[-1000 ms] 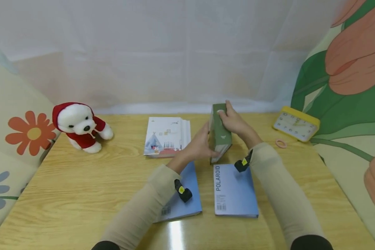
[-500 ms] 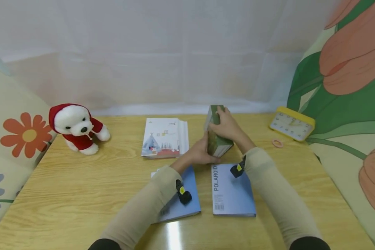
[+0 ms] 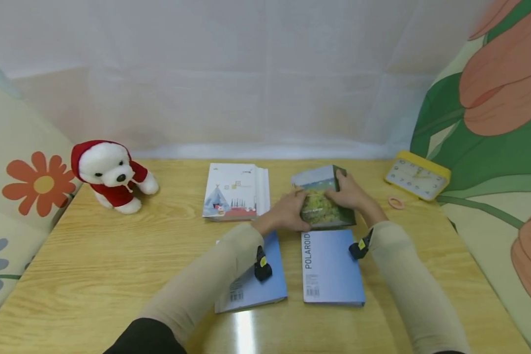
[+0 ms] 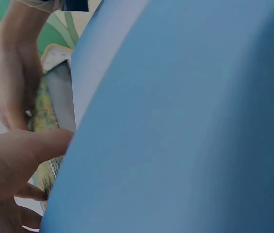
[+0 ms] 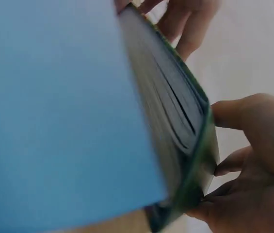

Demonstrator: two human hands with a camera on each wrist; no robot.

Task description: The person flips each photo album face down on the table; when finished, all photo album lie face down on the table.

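Note:
Both hands hold a thick photo album [image 3: 320, 209] with a green spine and a landscape picture on its cover, tilted above the back of the table. My left hand [image 3: 288, 212] grips its left side, thumb near the lower corner. On the other side my right hand [image 3: 354, 195] holds the spine edge, thumb over the cover. The right wrist view shows the album's page edges [image 5: 163, 104] and the right hand's fingers [image 5: 233, 112] at the spine. Just in front lies a blue album [image 3: 334, 270] marked POLAROID; another blue album [image 3: 265, 280] lies under the left forearm.
White albums [image 3: 230, 191] with a tent drawing are stacked left of the hands. A white plush dog [image 3: 115, 177] in red sits at the left. At the right are a yellow clock [image 3: 417, 176] and a pink ring [image 3: 396, 203]. A white cloth hangs behind the table.
The green album has turned from standing spine-forward to leaning back with its picture cover facing up. Its spine and my right hand have swung right and down; the left hand stays on the left side.

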